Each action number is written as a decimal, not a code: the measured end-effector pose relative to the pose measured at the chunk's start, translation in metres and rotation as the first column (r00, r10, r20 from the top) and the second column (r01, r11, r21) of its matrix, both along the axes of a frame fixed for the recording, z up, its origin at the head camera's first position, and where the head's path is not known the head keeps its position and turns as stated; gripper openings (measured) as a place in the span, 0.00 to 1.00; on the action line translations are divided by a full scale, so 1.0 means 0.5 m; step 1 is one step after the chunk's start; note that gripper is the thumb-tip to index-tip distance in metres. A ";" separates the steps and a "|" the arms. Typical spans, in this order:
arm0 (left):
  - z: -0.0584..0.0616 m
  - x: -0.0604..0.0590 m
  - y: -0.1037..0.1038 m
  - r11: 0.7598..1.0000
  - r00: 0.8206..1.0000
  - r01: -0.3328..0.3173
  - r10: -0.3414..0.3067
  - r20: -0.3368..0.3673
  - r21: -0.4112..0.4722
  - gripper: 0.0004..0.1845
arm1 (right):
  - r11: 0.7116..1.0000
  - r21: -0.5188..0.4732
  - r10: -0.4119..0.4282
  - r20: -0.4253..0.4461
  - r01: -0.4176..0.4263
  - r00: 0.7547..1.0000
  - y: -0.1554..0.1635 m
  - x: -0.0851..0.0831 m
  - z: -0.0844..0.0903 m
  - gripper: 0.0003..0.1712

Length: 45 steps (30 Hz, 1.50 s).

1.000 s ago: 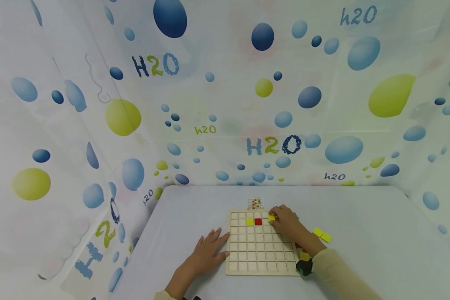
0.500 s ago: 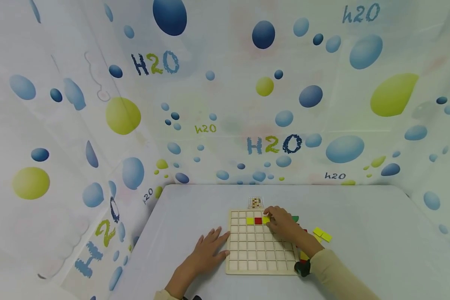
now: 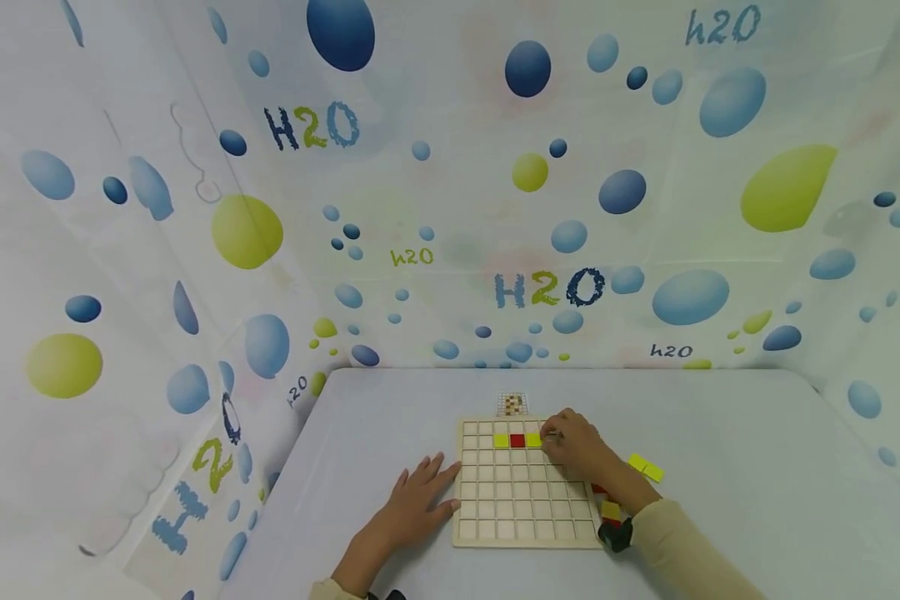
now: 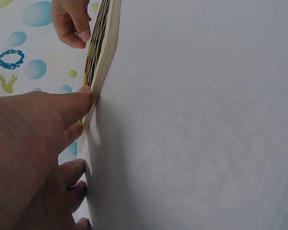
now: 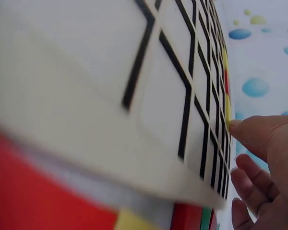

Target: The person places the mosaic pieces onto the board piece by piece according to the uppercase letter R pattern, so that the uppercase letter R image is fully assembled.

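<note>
A wooden grid board [image 3: 523,505] lies flat on the table. In its second row from the back sit a yellow tile [image 3: 501,441], a red tile [image 3: 517,441] and another yellow tile [image 3: 533,440], side by side. My right hand [image 3: 579,447] is just right of that last tile, fingers loosely bent. The right wrist view has the thumb [image 5: 252,132] at the tile's edge, and no grip on it shows. My left hand [image 3: 416,504] rests by the board's left edge with spread fingers, thumb and a fingertip touching the rim [image 4: 103,72].
A small printed grid card [image 3: 512,404] lies behind the board. Two loose yellow tiles [image 3: 647,467] are on the table to the right. More coloured tiles [image 3: 610,512] lie along the board's right side, partly hidden by the right forearm. A patterned curtain [image 3: 450,208] hangs behind.
The right hand carried the second yellow tile left into the cell beside the red one, let it go and drew back slightly right. The left hand stayed in place.
</note>
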State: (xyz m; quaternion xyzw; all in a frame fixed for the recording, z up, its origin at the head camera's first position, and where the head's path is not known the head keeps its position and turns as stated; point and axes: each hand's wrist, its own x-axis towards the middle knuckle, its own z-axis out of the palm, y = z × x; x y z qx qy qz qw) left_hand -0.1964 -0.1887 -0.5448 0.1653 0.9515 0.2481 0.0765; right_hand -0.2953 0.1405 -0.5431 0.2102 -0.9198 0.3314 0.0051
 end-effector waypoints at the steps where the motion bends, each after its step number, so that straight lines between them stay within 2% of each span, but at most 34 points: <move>1: -0.002 -0.001 0.000 1.000 1.000 0.001 -0.001 -0.001 -0.001 0.35 | 1.000 0.006 -0.025 -0.002 0.025 1.000 0.009 -0.002 -0.001 0.02; 5: -0.007 -0.002 0.000 1.000 1.000 -0.001 0.001 -0.008 -0.003 0.34 | 0.987 0.040 -0.158 0.030 0.156 0.987 0.055 -0.011 -0.003 0.09; 8: -0.004 0.000 0.001 1.000 1.000 0.002 -0.002 -0.012 0.003 0.34 | 0.968 0.085 -0.245 0.112 0.236 0.963 0.089 -0.016 0.001 0.16; 11: -0.002 0.001 0.002 1.000 1.000 0.008 -0.008 -0.017 0.011 0.34 | 0.958 0.112 -0.283 0.201 0.265 0.938 0.112 -0.013 0.008 0.20; 14: -0.005 -0.002 0.001 1.000 1.000 0.014 -0.013 -0.026 0.018 0.34 | 0.959 0.108 -0.281 0.250 0.262 0.927 0.123 -0.010 0.013 0.18; 17: -0.005 -0.003 0.001 1.000 1.000 0.013 -0.013 -0.022 0.017 0.34 | 0.963 0.102 -0.266 0.259 0.248 0.928 0.124 -0.011 0.019 0.16; 21: -0.003 -0.002 0.002 1.000 1.000 0.007 -0.007 -0.011 0.014 0.34 | 0.969 0.090 -0.246 0.228 0.231 0.942 0.125 -0.018 0.015 0.19; 24: -0.004 -0.002 0.003 1.000 1.000 0.004 -0.004 -0.009 0.006 0.34 | 0.967 0.067 -0.254 0.213 0.245 0.944 0.127 -0.024 0.003 0.21; 29: -0.004 -0.003 0.004 1.000 1.000 -0.003 0.003 -0.006 0.001 0.34 | 0.965 0.042 -0.260 0.205 0.257 0.943 0.126 -0.024 -0.011 0.17; 34: -0.006 -0.002 0.003 1.000 1.000 -0.005 0.005 0.003 -0.003 0.34 | 0.973 0.036 -0.230 0.203 0.228 0.952 0.129 -0.016 -0.011 0.15; 41: 0.003 -0.001 0.003 1.000 1.000 -0.006 0.006 0.002 0.003 0.34 | 0.982 0.038 -0.187 0.182 0.183 0.965 0.140 -0.012 -0.018 0.15; 45: 0.006 0.000 0.005 1.000 1.000 -0.002 0.002 -0.004 0.011 0.34 | 0.982 0.036 -0.188 0.166 0.184 0.968 0.136 -0.018 -0.022 0.16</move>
